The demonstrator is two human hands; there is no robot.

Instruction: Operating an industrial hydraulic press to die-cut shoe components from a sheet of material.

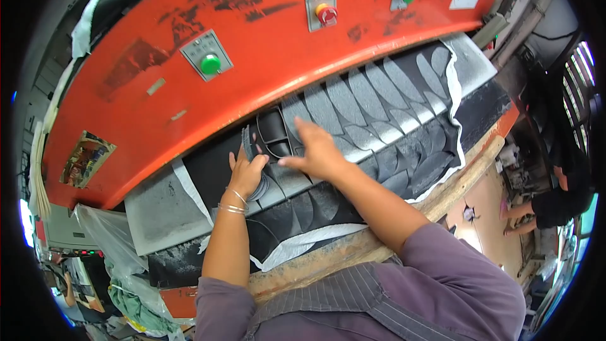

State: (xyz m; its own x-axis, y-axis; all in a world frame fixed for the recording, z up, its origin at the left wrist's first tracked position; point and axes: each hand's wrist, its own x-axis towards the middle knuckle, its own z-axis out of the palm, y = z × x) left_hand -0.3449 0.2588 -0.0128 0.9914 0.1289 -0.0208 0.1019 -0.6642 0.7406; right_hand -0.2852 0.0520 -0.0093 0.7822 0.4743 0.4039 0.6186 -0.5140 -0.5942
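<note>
My left hand (249, 173) is closed round a few thin dark grey cut pieces (247, 141), which stand on edge above its fingers. Below that hand lies a small stack of curved grey pieces (259, 190). My right hand (317, 149) is open, thumb and fingers apart, just right of a thin-walled cutting die (273, 127). The die rests on a dark sheet (214, 173) on the press bed. To its right, a row of long sole-shaped outlines (347, 101) is cut in the sheet's grey part.
An orange press beam (265, 44) spans above the bed, bearing green buttons (210, 64) and a red knob (326, 14). Dark cut scrap (416, 158) hangs over the near edge, by a wooden bar (467, 173). Another person (555, 208) is at the far right.
</note>
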